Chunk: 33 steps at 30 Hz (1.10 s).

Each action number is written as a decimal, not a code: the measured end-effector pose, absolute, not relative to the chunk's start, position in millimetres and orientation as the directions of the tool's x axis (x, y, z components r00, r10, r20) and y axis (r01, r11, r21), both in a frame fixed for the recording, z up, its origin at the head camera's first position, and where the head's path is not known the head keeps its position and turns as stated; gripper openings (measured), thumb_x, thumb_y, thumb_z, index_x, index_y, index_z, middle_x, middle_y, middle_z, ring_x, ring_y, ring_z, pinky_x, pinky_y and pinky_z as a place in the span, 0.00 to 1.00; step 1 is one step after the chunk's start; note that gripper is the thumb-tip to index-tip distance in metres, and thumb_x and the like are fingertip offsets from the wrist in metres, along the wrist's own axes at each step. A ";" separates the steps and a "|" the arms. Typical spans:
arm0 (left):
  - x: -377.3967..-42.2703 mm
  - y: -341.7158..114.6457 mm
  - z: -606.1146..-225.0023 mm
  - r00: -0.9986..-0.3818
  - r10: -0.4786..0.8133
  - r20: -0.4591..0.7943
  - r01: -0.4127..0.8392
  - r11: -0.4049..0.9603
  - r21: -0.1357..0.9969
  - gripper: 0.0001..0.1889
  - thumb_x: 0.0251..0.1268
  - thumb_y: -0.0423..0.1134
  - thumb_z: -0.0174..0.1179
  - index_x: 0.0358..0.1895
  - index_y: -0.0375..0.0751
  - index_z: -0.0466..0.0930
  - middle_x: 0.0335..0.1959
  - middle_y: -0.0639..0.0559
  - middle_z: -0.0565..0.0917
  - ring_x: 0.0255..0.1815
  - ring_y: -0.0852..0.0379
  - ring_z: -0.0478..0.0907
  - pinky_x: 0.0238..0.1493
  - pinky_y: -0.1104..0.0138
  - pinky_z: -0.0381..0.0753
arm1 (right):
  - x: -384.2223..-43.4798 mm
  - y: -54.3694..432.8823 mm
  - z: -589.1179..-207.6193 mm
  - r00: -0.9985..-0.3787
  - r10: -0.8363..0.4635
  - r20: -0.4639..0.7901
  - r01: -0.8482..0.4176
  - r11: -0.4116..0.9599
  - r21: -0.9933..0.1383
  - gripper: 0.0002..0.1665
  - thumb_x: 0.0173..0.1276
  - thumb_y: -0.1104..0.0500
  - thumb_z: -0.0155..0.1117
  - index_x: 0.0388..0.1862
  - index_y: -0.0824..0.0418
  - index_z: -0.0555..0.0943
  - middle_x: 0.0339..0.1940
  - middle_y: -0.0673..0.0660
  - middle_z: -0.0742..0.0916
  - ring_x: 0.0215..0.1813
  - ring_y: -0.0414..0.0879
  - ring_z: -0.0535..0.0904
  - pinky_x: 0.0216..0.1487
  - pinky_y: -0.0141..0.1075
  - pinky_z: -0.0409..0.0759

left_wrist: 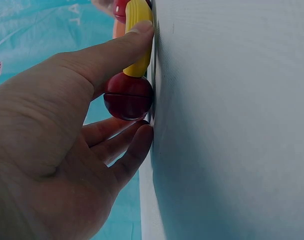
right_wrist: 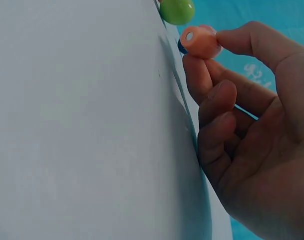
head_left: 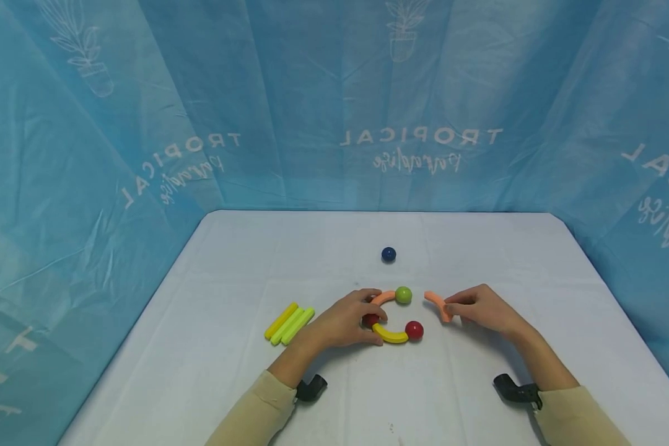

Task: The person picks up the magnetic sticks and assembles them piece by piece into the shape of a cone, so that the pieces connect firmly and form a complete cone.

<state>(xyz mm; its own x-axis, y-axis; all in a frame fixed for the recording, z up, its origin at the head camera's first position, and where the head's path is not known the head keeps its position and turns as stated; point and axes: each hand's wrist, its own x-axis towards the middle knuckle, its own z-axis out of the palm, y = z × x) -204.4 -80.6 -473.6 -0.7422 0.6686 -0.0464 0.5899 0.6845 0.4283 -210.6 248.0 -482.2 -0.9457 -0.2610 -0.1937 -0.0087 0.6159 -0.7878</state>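
Observation:
A partial ring of magnetic building pieces lies on the white table. My left hand (head_left: 345,319) curls around its left side, at a dark red ball (left_wrist: 128,96). In the left wrist view the thumb rests along a yellow curved rod (head_left: 390,335), and the fingertips sit just beyond the ball. This rod runs to a second red ball (head_left: 414,331). An orange curved rod (head_left: 384,297) joins a green ball (head_left: 403,295) at the top. To the right, my right hand (head_left: 482,308) pinches another orange curved rod (right_wrist: 201,42) between thumb and fingertips, a pale round spot showing on its end.
A dark blue ball (head_left: 388,254) sits farther back on the table. Left of my left hand lie straight rods side by side, a yellow one (head_left: 281,321) and two lime ones (head_left: 298,326). Blue printed curtain (head_left: 306,105) hangs behind and beside the white table (head_left: 245,260).

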 end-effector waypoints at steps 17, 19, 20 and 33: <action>-203.9 -80.6 -473.9 -0.749 0.660 -0.060 0.576 0.693 0.434 0.19 0.53 0.55 0.70 0.49 0.63 0.81 0.72 0.55 0.61 0.69 0.53 0.59 0.65 0.56 0.65 | -217.9 225.3 -486.2 -0.953 -0.218 -0.209 0.016 0.654 -0.756 0.23 0.62 0.46 0.67 0.48 0.61 0.85 0.43 0.54 0.86 0.40 0.48 0.76 0.37 0.38 0.77; -203.7 -80.3 -473.3 -0.748 0.661 -0.058 0.576 0.690 0.439 0.18 0.53 0.55 0.70 0.48 0.62 0.81 0.72 0.55 0.61 0.69 0.53 0.59 0.65 0.57 0.65 | -218.2 224.2 -486.0 -0.951 -0.222 -0.216 0.021 0.651 -0.759 0.22 0.62 0.47 0.67 0.48 0.61 0.86 0.42 0.53 0.86 0.40 0.48 0.76 0.36 0.38 0.76; -203.6 -80.5 -472.8 -0.748 0.662 -0.056 0.576 0.689 0.440 0.18 0.53 0.54 0.70 0.48 0.62 0.81 0.72 0.55 0.61 0.69 0.53 0.59 0.65 0.57 0.66 | -218.5 223.5 -485.9 -0.949 -0.227 -0.217 0.018 0.650 -0.760 0.22 0.62 0.47 0.67 0.48 0.61 0.86 0.42 0.53 0.86 0.40 0.48 0.76 0.36 0.38 0.76; -203.1 -80.0 -474.1 -0.744 0.666 -0.046 0.592 0.689 0.418 0.14 0.54 0.54 0.70 0.45 0.66 0.83 0.73 0.54 0.59 0.71 0.52 0.57 0.67 0.56 0.62 | -218.2 217.5 -486.5 -0.945 -0.250 -0.210 -0.006 0.657 -0.754 0.25 0.62 0.46 0.66 0.52 0.61 0.84 0.46 0.54 0.85 0.44 0.47 0.77 0.40 0.39 0.78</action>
<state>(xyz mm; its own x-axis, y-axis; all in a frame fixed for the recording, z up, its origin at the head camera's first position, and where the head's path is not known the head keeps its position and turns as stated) -203.1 -80.0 -474.1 -0.7441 0.6664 -0.0461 0.5915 0.6894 0.4181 -218.2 217.5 -486.5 -0.9452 -0.2498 -0.2103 -0.0058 0.6568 -0.7541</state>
